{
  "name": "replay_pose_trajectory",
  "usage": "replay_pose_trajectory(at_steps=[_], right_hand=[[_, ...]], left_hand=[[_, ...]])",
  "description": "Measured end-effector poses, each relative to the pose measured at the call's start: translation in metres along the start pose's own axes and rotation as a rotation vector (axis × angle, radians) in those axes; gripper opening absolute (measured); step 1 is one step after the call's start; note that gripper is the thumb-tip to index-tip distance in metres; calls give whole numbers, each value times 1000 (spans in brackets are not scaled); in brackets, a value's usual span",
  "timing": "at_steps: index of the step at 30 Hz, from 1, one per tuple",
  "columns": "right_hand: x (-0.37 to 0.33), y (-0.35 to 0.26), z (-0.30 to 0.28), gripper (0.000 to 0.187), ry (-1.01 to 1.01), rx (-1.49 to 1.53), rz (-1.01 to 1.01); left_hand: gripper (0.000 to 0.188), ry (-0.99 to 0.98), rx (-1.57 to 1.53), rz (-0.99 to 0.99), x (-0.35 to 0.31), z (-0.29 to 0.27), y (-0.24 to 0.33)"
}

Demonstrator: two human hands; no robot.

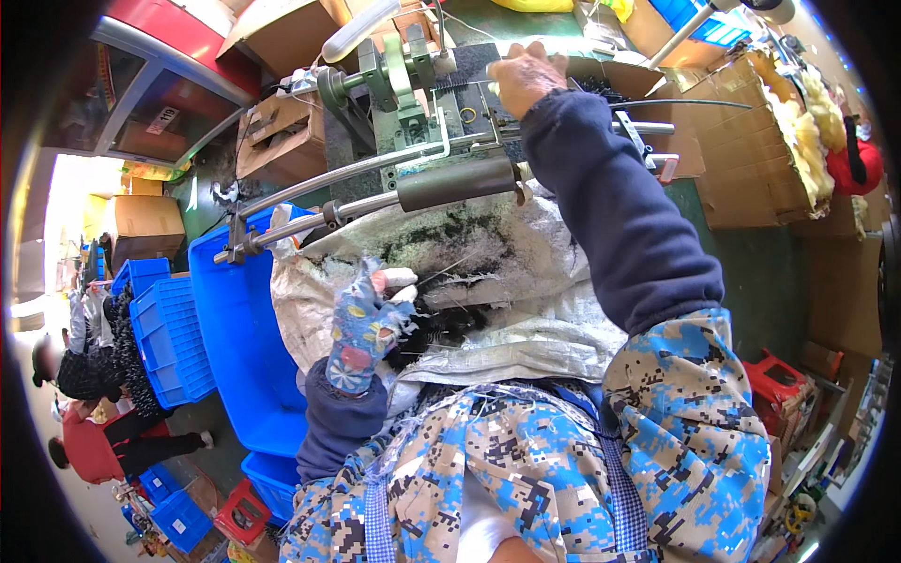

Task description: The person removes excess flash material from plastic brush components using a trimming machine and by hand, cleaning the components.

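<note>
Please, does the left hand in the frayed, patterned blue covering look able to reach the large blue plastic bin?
Probably yes: the left hand is near the open bin, with apparently only the edge of the dirty white woven sheet between them.

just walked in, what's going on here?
A person works at a machine: the right hand is up beside it, its grip unclear. The left hand, in a frayed patterned covering, is over a white sheet strewn with black bits. A blue bin stands to the left.
</note>
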State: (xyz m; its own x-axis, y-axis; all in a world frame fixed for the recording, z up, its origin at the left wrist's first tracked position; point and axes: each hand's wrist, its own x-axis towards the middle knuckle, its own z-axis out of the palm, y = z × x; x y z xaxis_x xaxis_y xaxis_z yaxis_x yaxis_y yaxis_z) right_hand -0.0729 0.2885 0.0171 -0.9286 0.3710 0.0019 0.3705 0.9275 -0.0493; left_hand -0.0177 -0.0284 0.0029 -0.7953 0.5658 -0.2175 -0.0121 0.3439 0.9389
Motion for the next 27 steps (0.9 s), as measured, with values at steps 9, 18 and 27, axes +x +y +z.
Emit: replay_pose_trajectory(at_steps=[9, 18, 27], right_hand=[[8, 60, -4, 15, 310, -240, 53], [-157, -69, -32, 55, 150, 444, -679], [-156, -56, -6, 23, 166, 593, -446]], left_hand=[[20, 326, 59, 42, -6, -37, 15], [19, 174, 83, 46, -7, -9, 16], [74, -192, 1320, 545, -34, 12, -13]])
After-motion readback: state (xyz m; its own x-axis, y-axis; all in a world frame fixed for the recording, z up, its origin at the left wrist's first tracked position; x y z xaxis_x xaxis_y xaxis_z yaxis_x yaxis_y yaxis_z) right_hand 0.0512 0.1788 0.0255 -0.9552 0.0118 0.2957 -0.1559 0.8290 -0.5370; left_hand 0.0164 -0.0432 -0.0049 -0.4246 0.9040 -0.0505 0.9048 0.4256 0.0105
